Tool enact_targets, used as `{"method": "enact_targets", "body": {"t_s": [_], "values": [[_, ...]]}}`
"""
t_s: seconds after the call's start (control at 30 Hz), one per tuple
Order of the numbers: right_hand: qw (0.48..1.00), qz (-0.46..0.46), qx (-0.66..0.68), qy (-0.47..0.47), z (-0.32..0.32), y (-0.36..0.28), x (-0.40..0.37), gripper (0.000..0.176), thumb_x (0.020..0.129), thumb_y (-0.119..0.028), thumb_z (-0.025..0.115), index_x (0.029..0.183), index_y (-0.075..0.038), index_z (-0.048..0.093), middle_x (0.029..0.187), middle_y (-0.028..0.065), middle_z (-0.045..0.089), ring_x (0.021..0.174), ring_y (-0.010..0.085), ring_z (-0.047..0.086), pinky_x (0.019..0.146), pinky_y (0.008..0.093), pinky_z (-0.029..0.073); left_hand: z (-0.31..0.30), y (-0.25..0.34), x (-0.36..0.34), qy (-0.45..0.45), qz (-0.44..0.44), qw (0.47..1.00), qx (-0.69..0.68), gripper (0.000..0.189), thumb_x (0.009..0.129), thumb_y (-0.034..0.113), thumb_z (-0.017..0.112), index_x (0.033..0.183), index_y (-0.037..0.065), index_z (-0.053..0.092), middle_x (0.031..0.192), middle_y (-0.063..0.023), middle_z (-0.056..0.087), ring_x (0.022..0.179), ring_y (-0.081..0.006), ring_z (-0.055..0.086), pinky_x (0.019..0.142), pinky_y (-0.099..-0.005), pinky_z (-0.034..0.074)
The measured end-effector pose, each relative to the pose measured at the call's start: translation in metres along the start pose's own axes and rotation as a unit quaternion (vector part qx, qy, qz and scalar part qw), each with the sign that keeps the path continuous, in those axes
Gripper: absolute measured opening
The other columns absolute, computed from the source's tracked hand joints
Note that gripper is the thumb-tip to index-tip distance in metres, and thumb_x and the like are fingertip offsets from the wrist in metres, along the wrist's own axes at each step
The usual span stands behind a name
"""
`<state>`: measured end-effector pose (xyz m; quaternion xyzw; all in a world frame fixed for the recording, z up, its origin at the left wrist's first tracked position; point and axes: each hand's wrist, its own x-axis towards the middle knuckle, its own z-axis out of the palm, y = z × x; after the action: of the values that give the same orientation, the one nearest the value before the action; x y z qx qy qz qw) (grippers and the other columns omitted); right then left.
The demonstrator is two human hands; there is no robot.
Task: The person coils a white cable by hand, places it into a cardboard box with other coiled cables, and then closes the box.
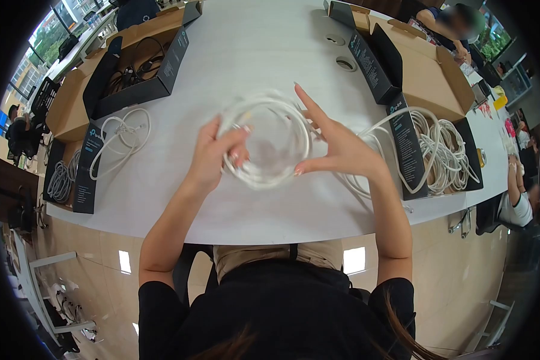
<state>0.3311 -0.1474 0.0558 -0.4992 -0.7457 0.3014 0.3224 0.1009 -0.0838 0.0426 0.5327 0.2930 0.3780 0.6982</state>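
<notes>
A coiled white cable (264,180) is held up over the table in front of me, blurred by motion. My left hand (215,150) is closed around the coil's left side, thumb pointing inward. At the coil's right side, my right hand (341,147) has its thumb and fingers spread apart, the thumb close to or touching the loops. More white cable (373,133) runs from beside my right hand towards the open box (409,144) on the right, where a tangle of white cables (447,153) lies.
On the left, an open box (85,174) holds grey coiled cable (63,180); loose white cable (126,135) lies beside it. Behind stands a box (168,75) with black cables (132,75). The white table (258,54) has round holes (345,63). Other people sit at the right.
</notes>
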Motion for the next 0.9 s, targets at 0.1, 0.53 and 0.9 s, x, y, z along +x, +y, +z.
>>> {"method": "enact_targets", "body": {"t_s": [0.1,0.53,0.9], "values": [[0.998,0.036,-0.023,0.035,-0.008,0.006,-0.001,0.076,0.068,-0.035,0.075,0.131,-0.012,0.039,0.084,0.0145,0.063,0.071,0.0234,0.058,0.070,0.0317,0.046,-0.009,0.003,0.007,0.082,0.080,0.989,-0.090,0.014,0.085,0.014,0.054,0.093,0.002,0.053,0.051,0.0057,0.037,0.043,-0.0051,0.037,0.053,-0.0243,0.038],[0.958,0.128,0.162,0.198,-0.001,0.033,0.011,0.021,0.088,-0.015,0.052,0.104,-0.003,0.060,0.074,0.0029,0.062,0.059,0.0088,0.055,0.048,0.0231,0.046,0.003,-0.004,-0.007,-0.227,0.057,0.967,-0.101,0.047,0.081,0.012,0.052,0.124,-0.005,0.041,0.048,0.0021,0.037,0.038,-0.0088,0.039,0.048,-0.0260,0.038],[0.902,0.104,0.417,-0.037,0.012,0.028,0.016,0.026,0.079,-0.009,0.044,0.100,-0.003,0.057,0.099,0.0061,0.062,0.089,0.0127,0.056,0.083,0.0284,0.043,-0.007,0.002,-0.010,-0.333,0.007,0.922,-0.195,0.056,0.080,0.017,0.054,0.126,-0.010,0.038,0.047,0.0026,0.038,0.036,-0.0064,0.036,0.045,-0.0232,0.035]]}}
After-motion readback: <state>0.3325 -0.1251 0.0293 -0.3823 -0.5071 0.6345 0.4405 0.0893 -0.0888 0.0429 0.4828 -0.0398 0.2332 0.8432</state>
